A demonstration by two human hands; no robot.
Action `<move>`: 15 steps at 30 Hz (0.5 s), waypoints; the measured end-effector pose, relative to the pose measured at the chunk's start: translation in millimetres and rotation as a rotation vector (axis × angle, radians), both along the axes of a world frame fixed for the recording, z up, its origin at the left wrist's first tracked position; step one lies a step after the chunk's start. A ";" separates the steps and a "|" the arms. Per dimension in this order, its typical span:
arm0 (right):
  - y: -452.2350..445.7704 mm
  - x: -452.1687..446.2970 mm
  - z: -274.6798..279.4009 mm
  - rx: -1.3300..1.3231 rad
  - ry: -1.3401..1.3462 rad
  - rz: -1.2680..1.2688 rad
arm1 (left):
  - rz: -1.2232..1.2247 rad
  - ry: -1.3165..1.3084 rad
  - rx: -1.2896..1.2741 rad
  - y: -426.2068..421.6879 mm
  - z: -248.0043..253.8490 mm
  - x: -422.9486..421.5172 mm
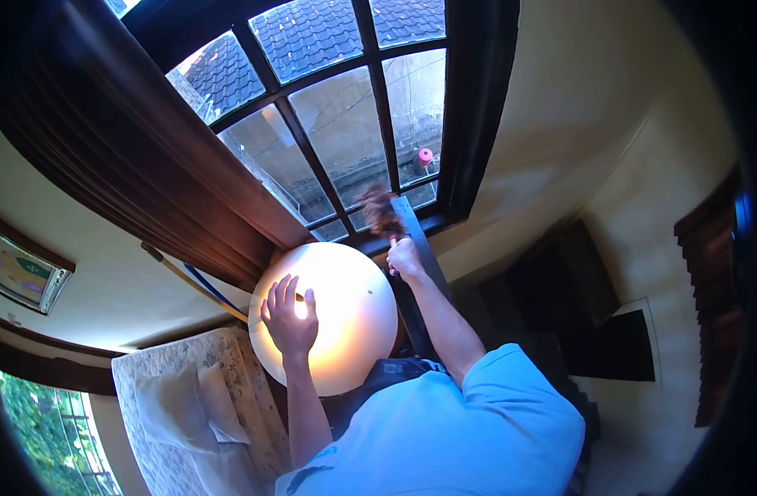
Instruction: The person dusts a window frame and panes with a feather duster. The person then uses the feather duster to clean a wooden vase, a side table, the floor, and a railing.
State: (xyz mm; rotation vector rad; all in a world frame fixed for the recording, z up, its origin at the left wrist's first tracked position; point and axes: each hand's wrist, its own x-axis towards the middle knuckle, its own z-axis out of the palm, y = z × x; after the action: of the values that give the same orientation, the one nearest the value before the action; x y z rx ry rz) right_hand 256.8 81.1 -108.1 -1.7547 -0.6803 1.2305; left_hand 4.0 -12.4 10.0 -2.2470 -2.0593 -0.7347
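My right hand (405,258) is closed round the handle of a brown feather duster (380,212). The duster's head looks blurred and is held up in front of the lower window panes. Beside that hand runs a narrow dark ledge (415,227). My left hand (291,319) has its fingers spread over a large round white lampshade (345,322), which glows brightly from within. Whether the palm presses on the shade or hovers just above it, I cannot tell.
A dark-framed window (378,62) stands ahead, with a brown curtain (147,157) to its left. Two poles, one a yellow pole (205,289), lean behind the lampshade. A mattress (147,364) with pillows (173,407) is lower left. Dark furniture (552,281) stands right.
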 end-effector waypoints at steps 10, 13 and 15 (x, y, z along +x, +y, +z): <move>-3.5 -2.1 -4.6 0.045 0.206 0.075 | 0.018 0.004 -0.015 -2.6 6.0 3.1; -2.9 -3.1 -9.2 0.043 0.220 -0.009 | 0.006 0.004 -0.007 -1.3 1.4 1.8; 1.2 -8.5 -13.8 0.066 0.096 -0.107 | 0.009 0.002 -0.006 -2.0 0.1 0.4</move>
State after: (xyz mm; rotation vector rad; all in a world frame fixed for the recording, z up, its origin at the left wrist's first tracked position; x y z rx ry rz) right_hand 248.3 82.3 -121.9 -1.6456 -0.5580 1.1979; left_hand 4.4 -14.4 10.1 -2.2392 -2.0718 -0.7270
